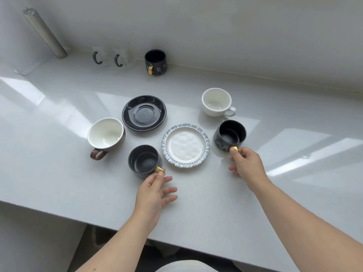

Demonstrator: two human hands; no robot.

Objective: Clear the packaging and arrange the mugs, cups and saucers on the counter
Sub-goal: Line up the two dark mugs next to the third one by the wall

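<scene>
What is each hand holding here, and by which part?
Left hand: the near black mug, pinched at its gold handle. Right hand: the black cat-print mug, also by its gold handle.

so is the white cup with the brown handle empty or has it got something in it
Empty. The white cup with the brown handle stands upright on the counter, and its glossy white inside shows clear to the bottom, with no liquid visible.

From my feed, both forearms are bare to the frame's lower edge, with no sleeves, watch or rings. The left hand [152, 190] and right hand [246, 163] have short, unpainted nails. At six o'clock I see light, pale fabric [182, 266].
</scene>
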